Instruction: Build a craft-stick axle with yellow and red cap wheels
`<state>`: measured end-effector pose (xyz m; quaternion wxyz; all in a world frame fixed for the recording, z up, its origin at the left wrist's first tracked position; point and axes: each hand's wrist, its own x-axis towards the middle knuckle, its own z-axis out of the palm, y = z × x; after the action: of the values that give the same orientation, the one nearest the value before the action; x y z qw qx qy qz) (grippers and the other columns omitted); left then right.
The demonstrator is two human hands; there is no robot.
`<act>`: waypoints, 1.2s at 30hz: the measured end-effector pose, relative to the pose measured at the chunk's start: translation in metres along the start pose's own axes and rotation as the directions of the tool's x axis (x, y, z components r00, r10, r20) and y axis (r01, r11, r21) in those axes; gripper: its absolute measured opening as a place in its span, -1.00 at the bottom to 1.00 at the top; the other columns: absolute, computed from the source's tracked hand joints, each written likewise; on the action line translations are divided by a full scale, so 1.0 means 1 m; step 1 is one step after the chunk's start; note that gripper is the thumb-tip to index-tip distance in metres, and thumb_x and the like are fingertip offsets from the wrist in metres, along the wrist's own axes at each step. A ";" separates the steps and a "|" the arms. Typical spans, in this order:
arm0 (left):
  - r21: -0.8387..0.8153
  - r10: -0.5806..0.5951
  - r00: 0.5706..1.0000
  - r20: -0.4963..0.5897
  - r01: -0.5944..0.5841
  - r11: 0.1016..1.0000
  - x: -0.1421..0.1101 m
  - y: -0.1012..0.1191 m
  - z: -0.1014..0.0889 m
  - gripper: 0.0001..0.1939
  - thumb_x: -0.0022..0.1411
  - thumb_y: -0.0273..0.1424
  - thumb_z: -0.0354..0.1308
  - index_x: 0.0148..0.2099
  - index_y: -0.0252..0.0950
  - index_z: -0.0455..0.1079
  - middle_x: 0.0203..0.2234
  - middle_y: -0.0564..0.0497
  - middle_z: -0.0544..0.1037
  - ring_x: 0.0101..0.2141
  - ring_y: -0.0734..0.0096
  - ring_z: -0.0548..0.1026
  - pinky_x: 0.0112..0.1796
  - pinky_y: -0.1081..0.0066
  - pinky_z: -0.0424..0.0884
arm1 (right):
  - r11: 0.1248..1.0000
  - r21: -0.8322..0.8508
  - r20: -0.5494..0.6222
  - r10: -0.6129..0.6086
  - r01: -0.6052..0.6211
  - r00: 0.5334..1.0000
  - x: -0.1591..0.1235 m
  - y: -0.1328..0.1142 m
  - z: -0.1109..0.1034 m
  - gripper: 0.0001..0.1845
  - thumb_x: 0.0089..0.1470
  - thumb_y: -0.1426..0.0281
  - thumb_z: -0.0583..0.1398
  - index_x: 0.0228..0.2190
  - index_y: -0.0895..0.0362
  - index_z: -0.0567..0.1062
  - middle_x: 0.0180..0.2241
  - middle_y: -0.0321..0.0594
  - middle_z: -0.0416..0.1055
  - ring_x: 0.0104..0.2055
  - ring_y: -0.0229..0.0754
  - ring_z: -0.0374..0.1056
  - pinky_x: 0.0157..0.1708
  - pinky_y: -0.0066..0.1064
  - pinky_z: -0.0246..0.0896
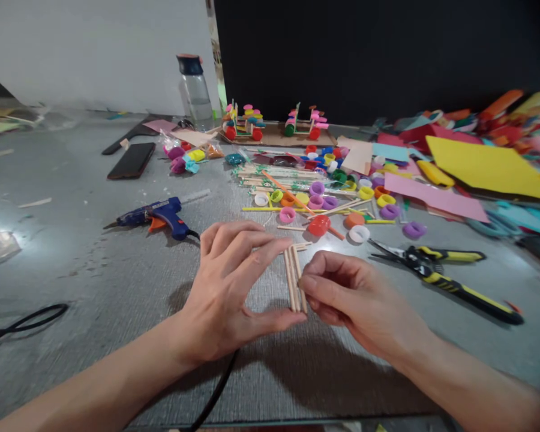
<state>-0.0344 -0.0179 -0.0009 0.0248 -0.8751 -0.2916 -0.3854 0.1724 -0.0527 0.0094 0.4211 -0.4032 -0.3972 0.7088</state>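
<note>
Several short wooden sticks (292, 279) stand side by side in a small bundle above the near part of the table. My left hand (234, 282) grips them end to end, thumb at the lower ends and fingertips at the upper ends. From the right, my right hand (342, 291) pinches the rightmost stick with thumb and forefinger. Just beyond the bundle, a few more cut sticks (302, 246) show, partly hidden. A blue glue gun (162, 216) lies to the left of my left hand. Yellow-and-black pliers (432, 270) rest beyond my right hand.
Coloured bottle caps (317, 189) and wrapped chopsticks (279, 177) spread across the middle. Two small toy vehicles (243, 123) stand at the back near a water bottle (195, 93). Coloured paper (490, 165) piles up at right. A phone (132, 161) lies left; a black cord (220, 384) runs in front.
</note>
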 end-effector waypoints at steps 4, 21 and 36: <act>0.014 0.011 1.000 -0.003 -0.011 1.000 0.000 0.000 0.000 -0.21 0.14 0.12 0.33 0.21 -0.32 0.35 -0.07 -0.15 0.55 0.02 0.03 0.40 0.05 0.07 0.22 | 0.999 -0.035 -0.007 -0.026 0.026 1.000 0.001 0.001 0.000 -0.65 0.07 0.23 0.42 -0.50 0.12 0.43 -0.63 -0.47 0.29 -0.63 -0.46 0.06 -0.64 -0.54 -0.12; 0.012 0.063 0.998 0.009 -0.063 0.998 -0.001 -0.003 0.000 -0.24 0.18 0.08 0.32 0.27 -0.27 0.34 -0.07 -0.15 0.56 0.04 -0.01 0.40 0.10 0.00 0.21 | 0.992 -0.119 0.003 -0.029 0.029 1.000 0.001 0.000 -0.004 -0.72 0.02 0.32 0.44 -0.50 0.12 0.46 -0.59 -0.46 0.27 -0.61 -0.43 0.02 -0.63 -0.46 -0.20; 0.012 0.072 0.997 0.022 -0.072 0.997 -0.001 -0.006 0.000 -0.19 0.12 0.16 0.31 0.27 -0.18 0.36 -0.10 -0.10 0.58 0.05 0.01 0.42 0.12 0.02 0.21 | 0.986 -0.161 0.045 -0.024 0.031 0.999 0.004 -0.006 -0.006 -0.69 -0.01 0.25 0.45 -0.51 0.13 0.49 -0.60 -0.44 0.27 -0.61 -0.42 0.00 -0.64 -0.44 -0.21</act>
<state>-0.0379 -0.0135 -0.0027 0.0412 -0.8890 -0.2627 -0.3727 0.1782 -0.0461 0.0114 0.3882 -0.4151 -0.4680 0.6767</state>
